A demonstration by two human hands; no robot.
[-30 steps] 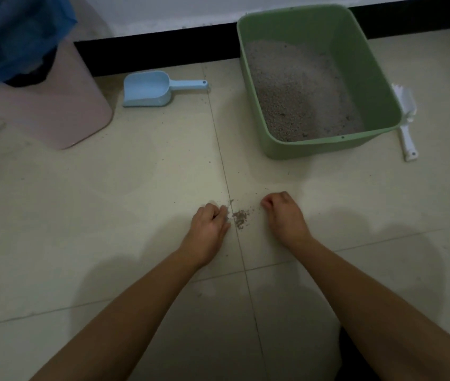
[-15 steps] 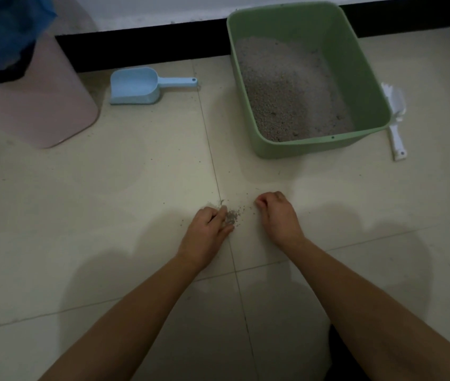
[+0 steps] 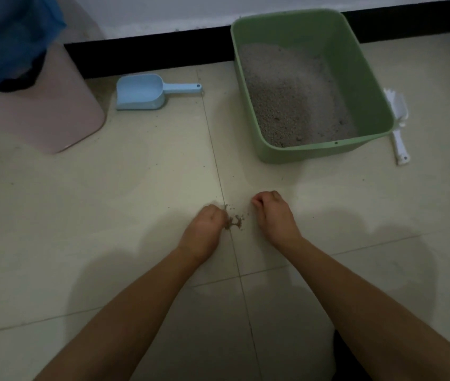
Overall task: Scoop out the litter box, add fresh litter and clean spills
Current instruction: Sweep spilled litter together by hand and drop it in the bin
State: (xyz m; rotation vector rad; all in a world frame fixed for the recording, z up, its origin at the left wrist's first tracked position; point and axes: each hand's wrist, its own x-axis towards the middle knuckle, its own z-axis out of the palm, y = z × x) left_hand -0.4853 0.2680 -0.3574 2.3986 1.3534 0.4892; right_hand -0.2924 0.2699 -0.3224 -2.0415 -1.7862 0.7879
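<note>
A small pile of spilled litter (image 3: 236, 222) lies on the tile floor between my hands. My left hand (image 3: 204, 229) rests knuckles up with its curled fingers in the pile's left edge, pinching at the grains. My right hand (image 3: 273, 215) sits just right of the pile in a loose fist, fingertips on the floor, apart from the grains. The green litter box (image 3: 311, 151) stands farther back on the right, holding grey litter (image 3: 287, 97). A light blue scoop (image 3: 141, 92) lies on the floor left of the box.
A pink bin (image 3: 53, 114) lined with a blue bag (image 3: 6, 37) stands at the back left. A white slotted scoop (image 3: 398, 125) lies against the box's right side. A black baseboard (image 3: 149, 53) runs behind. Stray grains dot the tiles (image 3: 108, 202).
My left hand slid right into the pile, which was apart from both hands a second ago. My right hand stayed put. The view shifted slightly.
</note>
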